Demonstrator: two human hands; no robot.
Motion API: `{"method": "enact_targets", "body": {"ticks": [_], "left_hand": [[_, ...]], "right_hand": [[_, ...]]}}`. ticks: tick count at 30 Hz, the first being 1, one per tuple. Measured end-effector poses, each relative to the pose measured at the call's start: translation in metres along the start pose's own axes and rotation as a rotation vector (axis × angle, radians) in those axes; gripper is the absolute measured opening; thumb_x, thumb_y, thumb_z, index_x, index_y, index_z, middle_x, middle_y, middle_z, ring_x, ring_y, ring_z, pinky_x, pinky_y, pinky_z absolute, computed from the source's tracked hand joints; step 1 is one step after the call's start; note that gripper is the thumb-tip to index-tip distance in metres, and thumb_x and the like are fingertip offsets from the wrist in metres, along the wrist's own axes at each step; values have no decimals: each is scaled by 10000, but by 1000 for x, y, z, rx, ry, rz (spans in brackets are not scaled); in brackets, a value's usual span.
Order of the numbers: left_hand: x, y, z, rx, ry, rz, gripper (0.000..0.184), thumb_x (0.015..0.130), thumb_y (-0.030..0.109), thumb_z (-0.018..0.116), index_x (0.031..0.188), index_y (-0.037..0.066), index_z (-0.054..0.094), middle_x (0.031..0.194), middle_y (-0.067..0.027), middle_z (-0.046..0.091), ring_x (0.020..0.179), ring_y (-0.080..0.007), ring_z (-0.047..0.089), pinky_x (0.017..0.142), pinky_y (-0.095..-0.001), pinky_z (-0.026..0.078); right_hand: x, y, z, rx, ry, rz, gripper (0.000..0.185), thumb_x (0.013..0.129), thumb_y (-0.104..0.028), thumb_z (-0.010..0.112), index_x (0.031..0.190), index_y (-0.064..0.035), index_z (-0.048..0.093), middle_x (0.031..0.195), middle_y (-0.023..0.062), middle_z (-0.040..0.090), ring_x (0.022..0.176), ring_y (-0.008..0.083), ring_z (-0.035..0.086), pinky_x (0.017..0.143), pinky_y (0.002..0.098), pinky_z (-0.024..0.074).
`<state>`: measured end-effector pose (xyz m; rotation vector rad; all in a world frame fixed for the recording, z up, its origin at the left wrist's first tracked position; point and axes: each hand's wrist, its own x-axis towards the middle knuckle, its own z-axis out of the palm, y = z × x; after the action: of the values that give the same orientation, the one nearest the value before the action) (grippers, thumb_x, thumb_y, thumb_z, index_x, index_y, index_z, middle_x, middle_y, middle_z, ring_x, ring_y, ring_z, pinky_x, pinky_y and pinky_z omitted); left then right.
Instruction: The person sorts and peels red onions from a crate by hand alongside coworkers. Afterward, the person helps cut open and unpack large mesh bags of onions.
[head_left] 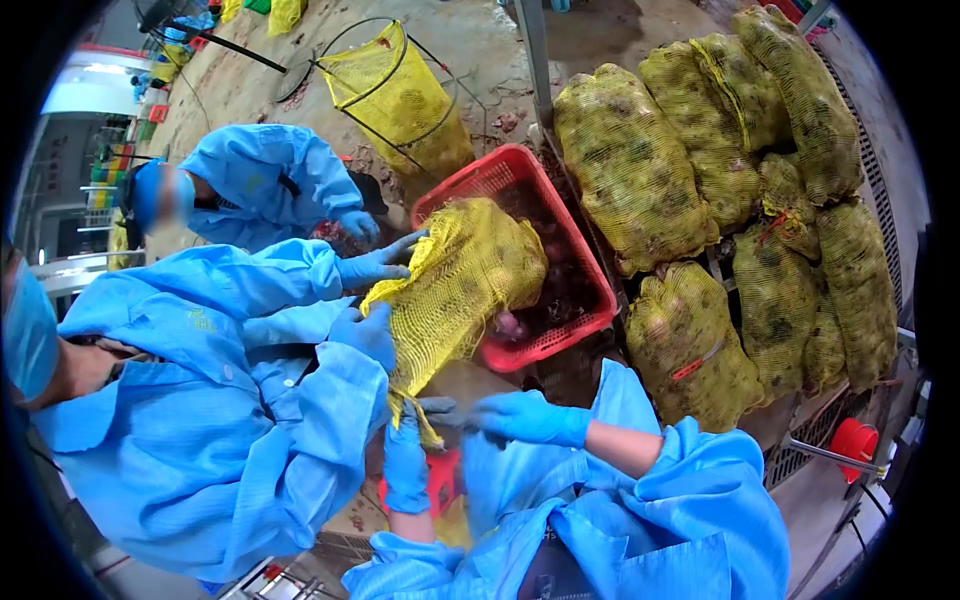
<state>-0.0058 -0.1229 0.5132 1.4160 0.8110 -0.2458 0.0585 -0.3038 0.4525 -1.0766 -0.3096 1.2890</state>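
A yellow mesh bag (440, 325), its far end bulging with its contents, lies slanted over a red plastic crate (607, 300). My blue-gloved left hand (406, 470) is closed on the bag's narrow, gathered near end. Just to the right is my blue-gloved right hand (535, 417), fingers stretched toward the left hand and slightly blurred; nothing shows in it. A co-worker's two gloved hands touch the same bag, one hand (378, 264) at its upper edge and the other hand (368, 335) lower down. Dark reddish lumps (562, 285) lie in the crate.
Several filled yellow mesh bags (635, 165) are stacked on the right; a red-handled tool (695, 364) lies on one. Behind the crate, a metal hoop frame (372, 100) holds another mesh bag. A second co-worker (270, 180) crouches at left. A red bucket (853, 448) is at far right.
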Motion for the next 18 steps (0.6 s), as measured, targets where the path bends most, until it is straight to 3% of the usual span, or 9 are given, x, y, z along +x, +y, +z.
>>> {"method": "enact_targets", "body": {"ticks": [1, 2, 3, 5, 9, 11, 15, 17, 18], "left_hand": [[0, 3, 0, -8, 3, -43, 505, 942, 418, 378, 1016, -45, 566, 910, -125, 629, 715, -167, 613, 602, -262, 492], [5, 5, 12, 48, 109, 82, 500, 937, 434, 378, 923, -22, 580, 783, -93, 620, 578, -130, 565, 493, -234, 449], [4, 20, 21, 56, 104, 86, 500, 937, 434, 378, 923, -22, 580, 783, -93, 620, 578, -130, 565, 493, -234, 449], [7, 22, 16, -50, 85, 80, 472, 932, 444, 382, 776, 33, 554, 535, -62, 505, 486, -170, 517, 498, -285, 444], [-6, 31, 27, -131, 76, 85, 451, 938, 411, 374, 684, 66, 517, 496, -41, 441, 424, -169, 444, 511, -294, 426], [-6, 35, 28, -118, 54, 78, 462, 939, 410, 367, 641, 78, 486, 481, -37, 428, 398, -168, 422, 516, -286, 408], [-15, 52, 31, -187, 8, 133, 445, 938, 373, 372, 594, 97, 431, 437, -26, 382, 353, -165, 373, 521, -301, 392], [-30, 73, 35, -88, -88, 330, 388, 926, 289, 381, 585, 108, 413, 414, -14, 359, 342, -168, 355, 536, -300, 394], [-36, 84, 40, -148, -109, 480, 352, 907, 222, 382, 572, 117, 400, 397, -6, 325, 323, -162, 324, 585, -311, 409]], "right_hand": [[-1, 9, -6, -17, 82, 61, 336, 912, -337, 464, 1002, -30, 567, 783, 59, 587, 636, 103, 569, 574, 255, 474], [2, 29, -12, 51, 199, 64, 333, 917, -331, 455, 992, -31, 576, 762, 63, 588, 603, 114, 564, 566, 266, 475], [0, 32, -14, 213, 254, 63, 368, 919, -386, 439, 991, -54, 579, 741, 46, 580, 586, 116, 557, 532, 247, 451], [-2, 22, -16, 364, 325, 132, 457, 907, -489, 408, 988, -69, 571, 735, 25, 563, 590, 120, 556, 524, 239, 428], [41, 24, -12, 562, 267, 271, 610, 836, -639, 401, 1120, -111, 513, 852, 35, 594, 683, 141, 591, 574, 280, 445], [69, 20, -4, 660, 125, 395, 824, 813, -707, 315, 1286, -39, 409, 1174, 121, 557, 995, 245, 574, 852, 433, 429], [127, 11, 0, 1133, 130, 129, 700, 858, -619, 348, 1239, -40, 448, 1159, 131, 558, 1003, 241, 558, 854, 406, 432], [149, 11, -5, 664, 304, -1, 524, 894, -478, 374, 1151, -39, 501, 1091, 159, 577, 909, 233, 584, 762, 363, 466], [128, -23, -3, 477, 340, -6, 455, 890, -411, 381, 1022, -6, 541, 936, 161, 604, 765, 232, 596, 670, 359, 468]]}}
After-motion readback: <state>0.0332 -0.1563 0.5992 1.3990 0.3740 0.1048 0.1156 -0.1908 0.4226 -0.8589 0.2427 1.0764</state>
